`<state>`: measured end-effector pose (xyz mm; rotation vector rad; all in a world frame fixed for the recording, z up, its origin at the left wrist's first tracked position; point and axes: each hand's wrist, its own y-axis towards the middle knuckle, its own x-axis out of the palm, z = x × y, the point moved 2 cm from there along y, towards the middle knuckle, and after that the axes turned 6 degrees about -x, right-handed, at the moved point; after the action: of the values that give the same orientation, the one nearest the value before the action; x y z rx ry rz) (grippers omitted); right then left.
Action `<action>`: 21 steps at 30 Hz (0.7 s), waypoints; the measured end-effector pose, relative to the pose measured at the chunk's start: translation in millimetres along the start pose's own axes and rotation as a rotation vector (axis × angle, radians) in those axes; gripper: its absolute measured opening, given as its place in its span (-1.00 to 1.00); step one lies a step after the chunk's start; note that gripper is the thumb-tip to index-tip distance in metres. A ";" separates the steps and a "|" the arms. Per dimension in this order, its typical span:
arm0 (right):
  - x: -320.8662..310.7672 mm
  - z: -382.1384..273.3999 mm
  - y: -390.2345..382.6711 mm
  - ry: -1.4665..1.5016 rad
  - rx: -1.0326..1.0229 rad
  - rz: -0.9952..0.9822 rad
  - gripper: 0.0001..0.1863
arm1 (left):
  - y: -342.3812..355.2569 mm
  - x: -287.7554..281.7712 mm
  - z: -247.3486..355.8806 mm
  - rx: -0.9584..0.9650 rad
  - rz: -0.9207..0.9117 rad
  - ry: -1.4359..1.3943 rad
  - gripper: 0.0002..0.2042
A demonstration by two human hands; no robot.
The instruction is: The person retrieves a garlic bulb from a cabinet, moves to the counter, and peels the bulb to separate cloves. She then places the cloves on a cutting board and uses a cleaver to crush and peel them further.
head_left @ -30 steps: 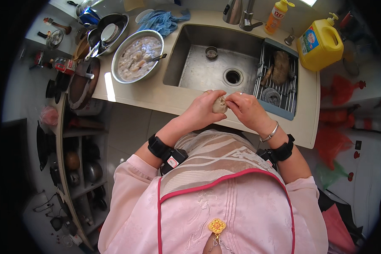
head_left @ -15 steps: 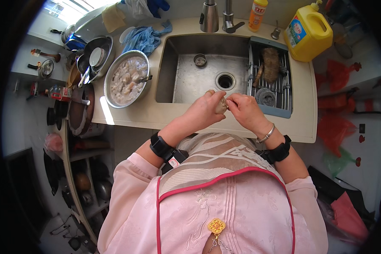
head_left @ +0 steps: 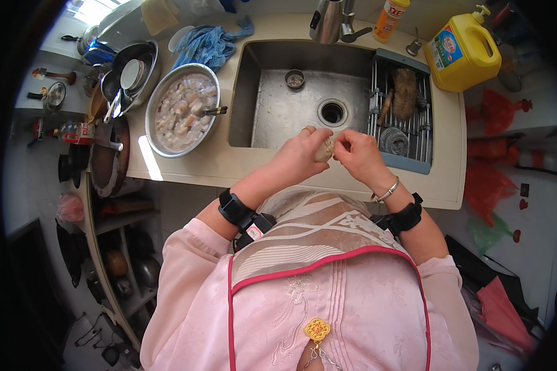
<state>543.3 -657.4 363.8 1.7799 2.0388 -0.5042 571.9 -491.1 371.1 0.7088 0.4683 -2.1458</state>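
My left hand [head_left: 304,153] is closed around a pale, roundish lump [head_left: 324,150], held over the front rim of the sink [head_left: 278,123]. Most of the lump is covered by my fingers, and its kind cannot be made out. My right hand [head_left: 358,158] is at the lump's right side, thumb and fingertips pinched together. Whatever may be between those fingertips is too small to see.
Left of the sink stands a metal bowl [head_left: 150,123] of pale chunks in liquid. A blue cloth [head_left: 207,48] lies behind it, with stacked pans beyond. A drying rack [head_left: 418,162] holding a brush [head_left: 404,93] spans the sink's right side. A yellow jug [head_left: 476,68] stands behind right.
The whole view has shifted slightly. My right fingertips have drawn a little nearer together beside the lump, while my left hand keeps its hold on it.
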 end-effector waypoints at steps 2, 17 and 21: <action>-2.5 4.2 -0.7 0.161 0.094 -0.007 -0.84 | 0.0 -3.7 -0.5 -0.002 -0.012 -0.059 -0.42; -14.8 -0.7 -11.2 0.812 0.252 0.006 -0.80 | -8.6 -0.1 1.2 -0.109 -0.038 -0.652 -0.40; -15.7 1.3 -15.7 0.839 0.289 0.020 -0.80 | -12.0 2.8 7.9 -0.241 -0.090 -0.872 -0.39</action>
<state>529.8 -673.5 370.9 2.4740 2.5592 -0.0167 558.4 -489.8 376.6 -0.4007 0.2669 -2.1830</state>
